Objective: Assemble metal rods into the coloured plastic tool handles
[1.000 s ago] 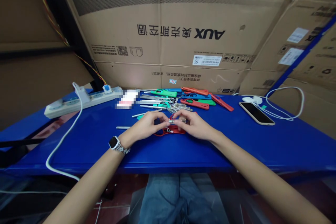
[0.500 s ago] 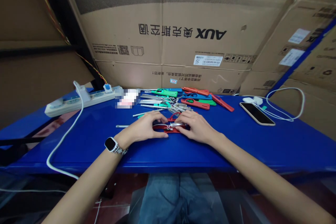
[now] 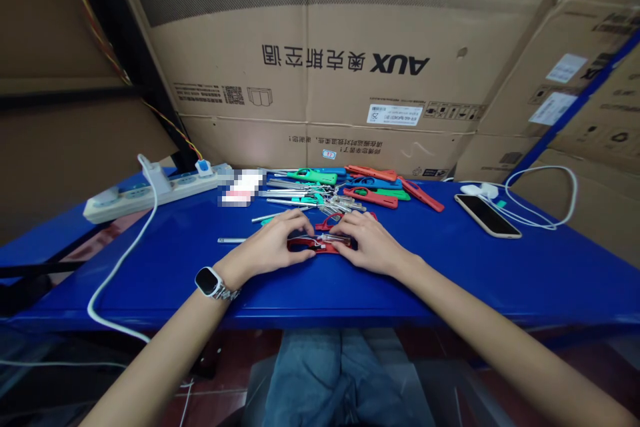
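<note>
A red utility lighter shell (image 3: pixel 327 249) lies opened on the blue table, with thin wires and small parts inside. Its metal tube (image 3: pixel 231 240) sticks out to the left beneath my left hand (image 3: pixel 273 240), whose thumb and fingers curl round the shell's left part. My right hand (image 3: pixel 373 240) grips the right end, thumb and fingers against a clear fuel tank (image 3: pixel 338 238) lying along the shell. Just behind is another red shell piece (image 3: pixel 327 221), partly covered by my right fingers. How firmly the left fingertips press is hard to see.
Behind my hands lie several metal tubes with wired parts (image 3: pixel 320 199), a green lighter casing (image 3: pixel 313 176), a blue one (image 3: pixel 375 183) and red ones (image 3: pixel 370 197). A phone (image 3: pixel 487 215) and white cable (image 3: pixel 574 193) are right; a power strip (image 3: pixel 135 195) is left. Cardboard (image 3: pixel 320 27) stands behind.
The fuel tank has turned slightly and now sits lower, more in line with the red shell. Both hands stay at the lighter with small finger shifts. The whole view has moved a little.
</note>
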Available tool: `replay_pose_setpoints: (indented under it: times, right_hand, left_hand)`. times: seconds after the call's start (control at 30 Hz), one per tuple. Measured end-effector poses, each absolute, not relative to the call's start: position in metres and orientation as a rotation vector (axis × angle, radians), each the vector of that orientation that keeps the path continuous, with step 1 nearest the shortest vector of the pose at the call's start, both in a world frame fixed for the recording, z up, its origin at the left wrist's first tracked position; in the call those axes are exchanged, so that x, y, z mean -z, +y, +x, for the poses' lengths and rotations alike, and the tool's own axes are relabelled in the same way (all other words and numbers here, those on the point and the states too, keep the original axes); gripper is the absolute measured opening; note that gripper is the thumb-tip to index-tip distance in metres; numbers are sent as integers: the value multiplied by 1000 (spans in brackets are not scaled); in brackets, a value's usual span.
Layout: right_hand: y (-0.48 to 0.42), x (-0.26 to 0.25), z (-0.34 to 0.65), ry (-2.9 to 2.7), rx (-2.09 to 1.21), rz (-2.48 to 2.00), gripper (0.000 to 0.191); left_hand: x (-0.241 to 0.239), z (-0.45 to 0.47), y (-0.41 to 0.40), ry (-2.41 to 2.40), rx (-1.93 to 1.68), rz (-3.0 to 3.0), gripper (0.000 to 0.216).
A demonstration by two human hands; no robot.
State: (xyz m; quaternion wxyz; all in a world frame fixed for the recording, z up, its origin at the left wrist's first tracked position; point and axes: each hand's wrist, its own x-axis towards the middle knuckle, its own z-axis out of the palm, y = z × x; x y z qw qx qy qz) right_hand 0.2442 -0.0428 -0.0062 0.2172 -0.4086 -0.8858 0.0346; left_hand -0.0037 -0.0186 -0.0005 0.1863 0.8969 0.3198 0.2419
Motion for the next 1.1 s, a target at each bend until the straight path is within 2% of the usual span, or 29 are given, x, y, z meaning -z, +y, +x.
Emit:
replay_pose_setpoints:
  times: [0.23,0.47,1.1]
  right_hand:
    - [-48,4,233,-2461,-52,-945,17]
    - [-45,9,226,-2479,-78,-954,15]
    - [-60,4,235,-2703,59,-941,31]
  left_hand:
    - [4,-10,-21,892,-657,2612,15]
    - [7,-6,-17,924,-599,2638,12]
    - [3,-3,-28,797,-612,2867,18]
